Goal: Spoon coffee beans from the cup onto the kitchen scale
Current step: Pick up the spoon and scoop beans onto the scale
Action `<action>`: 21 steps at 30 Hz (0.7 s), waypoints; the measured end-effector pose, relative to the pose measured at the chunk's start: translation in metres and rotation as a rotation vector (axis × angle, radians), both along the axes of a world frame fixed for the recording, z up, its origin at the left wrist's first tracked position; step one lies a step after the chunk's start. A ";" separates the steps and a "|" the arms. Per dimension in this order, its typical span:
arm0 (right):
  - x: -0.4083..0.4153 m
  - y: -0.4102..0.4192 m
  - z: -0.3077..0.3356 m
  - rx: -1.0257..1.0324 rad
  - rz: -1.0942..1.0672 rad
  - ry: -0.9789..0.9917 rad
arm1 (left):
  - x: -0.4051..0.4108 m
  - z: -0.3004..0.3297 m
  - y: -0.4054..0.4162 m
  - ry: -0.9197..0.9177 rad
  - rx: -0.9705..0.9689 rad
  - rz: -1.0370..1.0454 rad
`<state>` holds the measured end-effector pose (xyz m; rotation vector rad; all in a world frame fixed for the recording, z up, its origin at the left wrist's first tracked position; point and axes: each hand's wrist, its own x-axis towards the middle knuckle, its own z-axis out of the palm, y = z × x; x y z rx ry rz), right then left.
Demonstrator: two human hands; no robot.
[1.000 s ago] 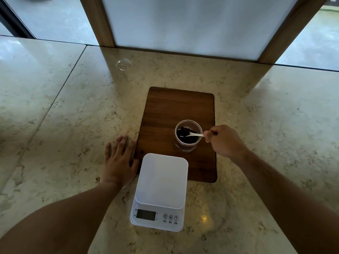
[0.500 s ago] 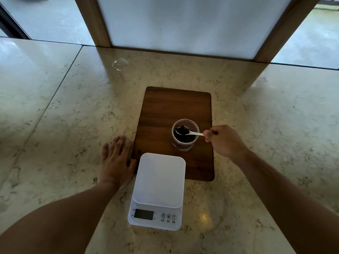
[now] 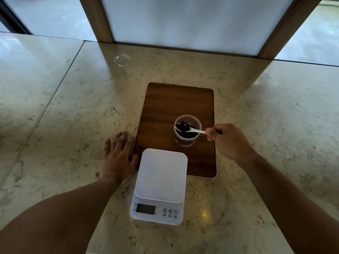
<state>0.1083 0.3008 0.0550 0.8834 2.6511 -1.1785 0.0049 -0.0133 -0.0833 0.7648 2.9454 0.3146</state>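
Against half a second ago: spoon bowl now lifted to rim level of the cup with beans heaped on it, rather than sunk among the beans; left hand, scale and board unmoved.

White plastic spoon (image 3: 190, 129) lying nearly level across the mouth of the clear cup (image 3: 187, 131), long axis running left to right, bowl toward the left over the cup's far-left rim, handle toward the right and slightly nearer the viewer. Dark coffee beans (image 3: 184, 126) piled on the bowl; more beans filling the lower part of the cup beneath. Cup upright on the right-hand half of the dark wooden board (image 3: 165, 107).

Right hand (image 3: 229, 141) curled into a loose fist just right of the cup, thumb and forefinger pinching the handle's end. Left hand (image 3: 119, 158) flat on the marble counter (image 3: 64, 107), fingers extended and close together, thumb side touching the board's left edge, beside the scale.

White kitchen scale (image 3: 161, 176) in front of the cup, far edge overlapping the board's near edge, platform bare, display dark.
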 end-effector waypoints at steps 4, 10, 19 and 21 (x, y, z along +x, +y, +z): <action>0.012 -0.012 0.001 -0.054 0.012 -0.010 | -0.001 -0.003 -0.001 0.004 -0.008 0.002; 0.030 -0.035 -0.004 -0.087 0.041 -0.019 | -0.002 -0.004 -0.001 0.009 0.000 0.001; 0.061 -0.062 -0.041 -0.105 0.087 -0.055 | -0.001 -0.004 -0.001 -0.001 -0.002 0.003; 0.066 -0.066 -0.048 -0.093 0.085 -0.062 | -0.001 -0.004 -0.001 0.001 -0.004 0.003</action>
